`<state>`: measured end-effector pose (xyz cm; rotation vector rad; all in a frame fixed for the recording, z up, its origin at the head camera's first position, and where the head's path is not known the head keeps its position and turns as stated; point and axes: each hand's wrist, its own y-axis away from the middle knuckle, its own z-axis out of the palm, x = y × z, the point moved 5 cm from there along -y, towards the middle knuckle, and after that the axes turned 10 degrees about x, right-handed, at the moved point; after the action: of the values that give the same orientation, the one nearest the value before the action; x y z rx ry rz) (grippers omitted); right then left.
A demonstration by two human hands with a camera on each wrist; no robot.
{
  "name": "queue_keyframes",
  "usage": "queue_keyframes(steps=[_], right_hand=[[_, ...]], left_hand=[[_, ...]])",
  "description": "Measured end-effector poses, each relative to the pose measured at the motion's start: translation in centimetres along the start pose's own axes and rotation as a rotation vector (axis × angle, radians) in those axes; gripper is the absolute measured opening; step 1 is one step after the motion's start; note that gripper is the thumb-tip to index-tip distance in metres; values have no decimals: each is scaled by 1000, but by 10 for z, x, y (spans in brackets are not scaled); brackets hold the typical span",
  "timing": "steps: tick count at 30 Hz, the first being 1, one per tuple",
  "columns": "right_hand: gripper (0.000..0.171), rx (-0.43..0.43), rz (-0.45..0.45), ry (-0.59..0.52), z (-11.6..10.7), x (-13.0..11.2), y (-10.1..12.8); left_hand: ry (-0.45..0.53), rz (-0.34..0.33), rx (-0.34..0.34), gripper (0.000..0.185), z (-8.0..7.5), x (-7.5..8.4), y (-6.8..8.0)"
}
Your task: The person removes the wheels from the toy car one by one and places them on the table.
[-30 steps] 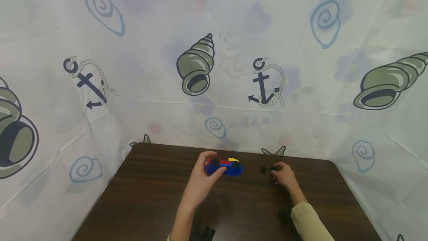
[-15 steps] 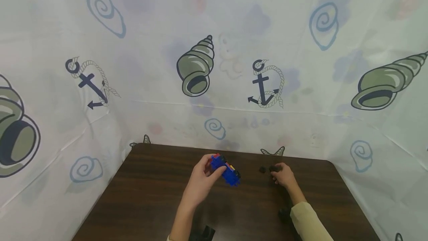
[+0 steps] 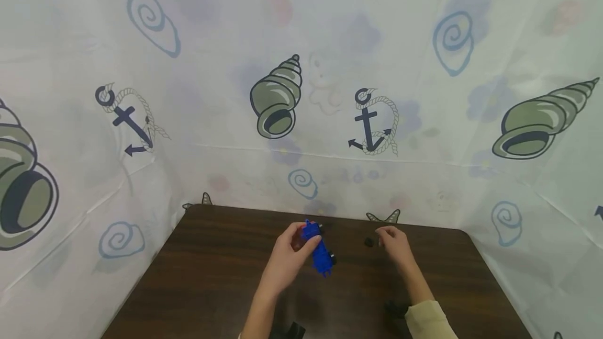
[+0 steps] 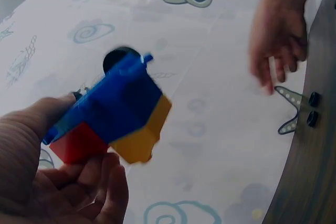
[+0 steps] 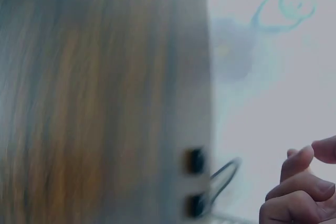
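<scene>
My left hand [image 3: 285, 263] holds a small blue toy car [image 3: 322, 259] above the table, thumb on one side and fingers on the other. Its blue underside faces the head camera. The left wrist view shows a red block [image 4: 79, 144] and a yellow block [image 4: 140, 142] on its body, plus a black wheel [image 4: 117, 59]. My right hand [image 3: 394, 246] hovers over the far right part of the table, fingers loosely bent, with nothing seen between them. Beside it, two small black wheel-like pieces [image 4: 314, 98] lie on the table, also visible as black pieces [image 5: 196, 161] in the right wrist view.
The dark wooden table [image 3: 221, 271] ends at a white patterned sheet [image 3: 330, 145] that surrounds it on the far side and both flanks. A black object [image 3: 296, 330] shows near my left forearm, and another dark shape [image 3: 394, 308] beside my right sleeve.
My left hand has turned the toy car from lengthwise across to pointing toward me, its underside now showing. My right hand has drawn slightly away from the small black pieces.
</scene>
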<state>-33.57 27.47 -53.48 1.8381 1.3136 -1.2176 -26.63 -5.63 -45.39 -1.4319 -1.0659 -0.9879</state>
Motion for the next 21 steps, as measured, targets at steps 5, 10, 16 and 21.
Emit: queue_keyframes(steps=[5,10,16,21], right_hand=[[37,-40,-67,-80,16,-38,24],[38,-77,-133,-177,31,-69,49],[48,-101,-197,-278,52,-94,72],[53,-108,-323,-275,68,-108,85]], left_hand=[[7,-22,-13,48,7,-5,1],[-19,-19,-20,42,13,-8,1],[-83,14,-19,44,25,-18,1],[-237,72,-10,52,38,-25,1]])
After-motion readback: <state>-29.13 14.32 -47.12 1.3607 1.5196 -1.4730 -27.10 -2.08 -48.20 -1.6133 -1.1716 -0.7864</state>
